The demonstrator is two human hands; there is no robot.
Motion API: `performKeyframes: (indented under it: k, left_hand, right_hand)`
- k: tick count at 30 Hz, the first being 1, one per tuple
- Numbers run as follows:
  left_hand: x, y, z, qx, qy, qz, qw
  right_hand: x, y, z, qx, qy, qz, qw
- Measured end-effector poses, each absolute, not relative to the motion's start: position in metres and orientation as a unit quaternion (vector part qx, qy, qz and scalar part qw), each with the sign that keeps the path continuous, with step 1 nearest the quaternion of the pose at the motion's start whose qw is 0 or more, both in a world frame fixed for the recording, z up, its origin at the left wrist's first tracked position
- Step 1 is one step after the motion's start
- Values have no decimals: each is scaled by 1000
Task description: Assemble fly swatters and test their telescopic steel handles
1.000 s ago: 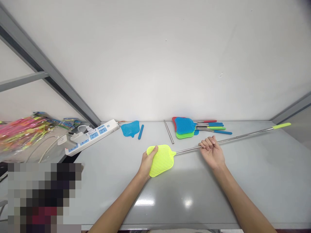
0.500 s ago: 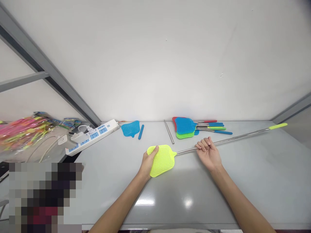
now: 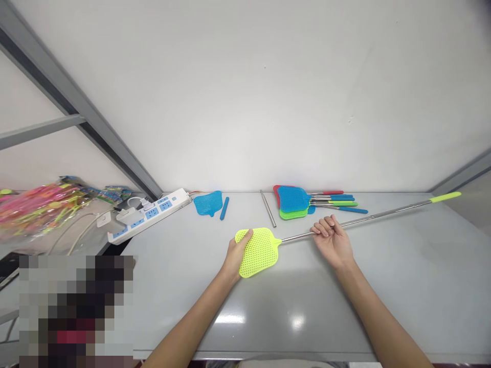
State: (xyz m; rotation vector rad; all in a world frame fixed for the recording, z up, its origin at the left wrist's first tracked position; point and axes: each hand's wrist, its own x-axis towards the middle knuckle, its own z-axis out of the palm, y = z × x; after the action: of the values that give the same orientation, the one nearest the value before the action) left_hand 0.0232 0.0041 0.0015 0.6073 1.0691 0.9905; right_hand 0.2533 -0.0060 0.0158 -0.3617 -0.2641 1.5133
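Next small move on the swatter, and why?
Probably slide the right hand along the metal shaft toward the head, pushing it shorter if it telescopes. The left hand holds the yellow swatter head steady, the right grips the shaft, and the swatters piled by the wall have much shorter handles.

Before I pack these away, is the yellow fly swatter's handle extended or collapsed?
Extended: the steel shaft of the yellow fly swatter runs long, past the right hand, out to its yellow grip.
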Motion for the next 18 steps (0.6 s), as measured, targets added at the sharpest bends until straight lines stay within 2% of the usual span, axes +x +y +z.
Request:
performKeyframes:
  k: [10, 18]
  left_hand:
    - [27, 3, 4, 290, 478, 462, 688]
    - [28, 4, 5, 308, 487, 466, 672]
  right_hand:
    - [262, -3, 17, -212, -148, 660, 705]
    - [271, -3, 20, -197, -155, 661, 707]
